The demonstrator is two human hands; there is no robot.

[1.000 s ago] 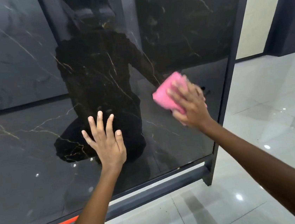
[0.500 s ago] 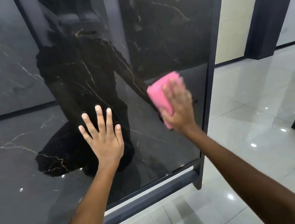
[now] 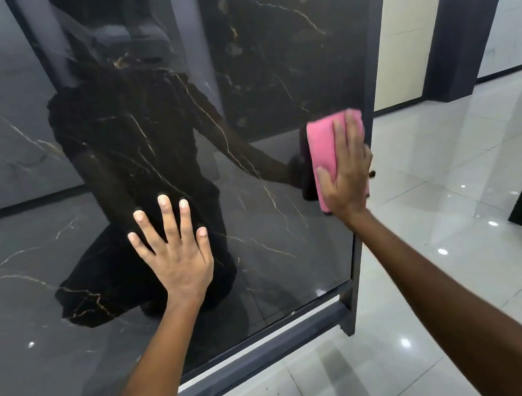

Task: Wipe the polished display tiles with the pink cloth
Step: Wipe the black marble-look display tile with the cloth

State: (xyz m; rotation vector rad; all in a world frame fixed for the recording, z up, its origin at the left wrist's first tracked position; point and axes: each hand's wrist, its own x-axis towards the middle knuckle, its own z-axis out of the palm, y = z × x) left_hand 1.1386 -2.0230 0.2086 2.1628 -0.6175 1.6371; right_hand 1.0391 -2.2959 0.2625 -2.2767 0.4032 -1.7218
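Right hand [image 3: 346, 171] flat, pressing pink cloth [image 3: 323, 155] on black marble tile [image 3: 270, 66], seemingly near its frame edge; left hand [image 3: 174, 250] splayed wide, empty.

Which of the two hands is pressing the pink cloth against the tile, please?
The right hand, near the tile's right edge, covers the folded pink cloth; the left hand lies bare.

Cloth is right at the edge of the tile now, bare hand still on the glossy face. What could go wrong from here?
The right hand presses the pink cloth close to the frame; another stroke outward could slip off the tile and knock fingers on it. The left hand lies flat and bare on the polished face, likely leaving prints to wipe again.
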